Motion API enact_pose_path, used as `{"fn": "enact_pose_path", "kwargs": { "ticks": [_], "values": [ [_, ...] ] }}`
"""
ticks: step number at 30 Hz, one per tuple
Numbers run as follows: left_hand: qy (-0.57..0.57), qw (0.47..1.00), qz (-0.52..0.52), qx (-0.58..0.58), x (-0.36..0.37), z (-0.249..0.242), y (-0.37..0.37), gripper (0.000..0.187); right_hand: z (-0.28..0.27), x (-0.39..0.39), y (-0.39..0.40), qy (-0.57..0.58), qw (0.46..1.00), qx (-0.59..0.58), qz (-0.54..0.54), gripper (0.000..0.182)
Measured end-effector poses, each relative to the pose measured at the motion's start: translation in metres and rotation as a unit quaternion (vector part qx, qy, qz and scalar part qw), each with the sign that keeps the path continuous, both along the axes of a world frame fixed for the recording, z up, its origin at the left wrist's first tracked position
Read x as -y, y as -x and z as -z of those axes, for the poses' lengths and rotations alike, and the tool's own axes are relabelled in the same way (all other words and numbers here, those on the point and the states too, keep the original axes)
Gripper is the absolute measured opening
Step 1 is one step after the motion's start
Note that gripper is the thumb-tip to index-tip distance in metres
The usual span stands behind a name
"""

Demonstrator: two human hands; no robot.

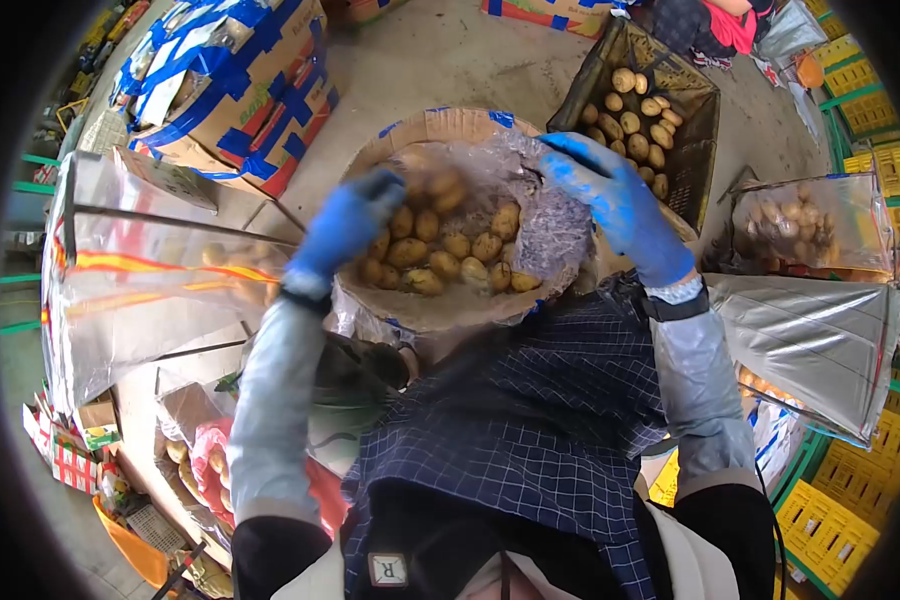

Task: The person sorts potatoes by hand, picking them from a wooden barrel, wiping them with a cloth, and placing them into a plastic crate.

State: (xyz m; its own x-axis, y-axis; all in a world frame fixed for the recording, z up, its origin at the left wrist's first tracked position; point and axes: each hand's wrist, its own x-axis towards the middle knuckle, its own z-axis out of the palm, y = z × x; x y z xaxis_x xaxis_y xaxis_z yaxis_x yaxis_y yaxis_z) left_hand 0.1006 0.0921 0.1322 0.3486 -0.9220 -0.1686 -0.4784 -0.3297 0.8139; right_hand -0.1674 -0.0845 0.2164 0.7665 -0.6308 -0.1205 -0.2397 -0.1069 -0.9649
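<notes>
A round-looking cardboard box [440, 122] in front of me holds many potatoes [457, 245] inside a clear plastic liner [555, 225]. My left hand [350, 218], in a blue glove, is over the box's left side, close above the potatoes; motion smears its fingers. On the right side of the box, my right hand [615, 195], also gloved in blue, has its fingers closed on the bunched upper edge of the liner. The plastic is drawn up beside it and hangs down over the potatoes' right side.
A dark crate [695, 100] with potatoes stands beyond my right hand. Taped cardboard boxes [260, 110] are at the back left. Plastic-lined holders flank me: a clear bag [120, 240] left, a silver one [810, 335] right. Yellow crates [830, 520] are stacked far right.
</notes>
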Motion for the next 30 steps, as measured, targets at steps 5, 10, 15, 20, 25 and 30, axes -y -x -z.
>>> {"fn": "enact_pose_path", "kwargs": {
  "ticks": [5, 10, 15, 20, 25, 30],
  "values": [
    [-0.319, 0.913, 0.081, 0.241, 0.024, 0.252, 0.011, 0.039, -0.001, 0.004, 0.017, 0.024, 0.997, 0.026, 0.066, 0.032],
    [-0.331, 0.897, -0.004, 0.293, 0.005, 0.296, 0.032, 0.058, 0.006, 0.013, 0.025, -0.07, 0.988, -0.003, 0.139, 0.028],
    [-0.332, 0.904, 0.128, 0.236, 0.013, 0.306, 0.0, 0.065, 0.004, 0.034, 0.018, -0.087, 0.989, 0.012, 0.12, 0.027],
    [-0.356, 0.878, 0.2, 0.251, 0.011, 0.316, -0.014, 0.065, 0.004, 0.034, 0.007, 0.041, 0.996, -0.008, 0.085, 0.027],
    [-0.321, 0.928, 0.158, 0.109, 0.004, 0.347, -0.039, 0.071, 0.022, 0.034, 0.008, 0.027, 0.994, 0.033, 0.099, 0.025],
    [-0.132, 0.938, 0.043, -0.317, 0.061, 0.164, -0.017, 0.066, 0.054, 0.044, 0.007, 0.208, 0.972, 0.046, 0.096, 0.023]
  ]
}}
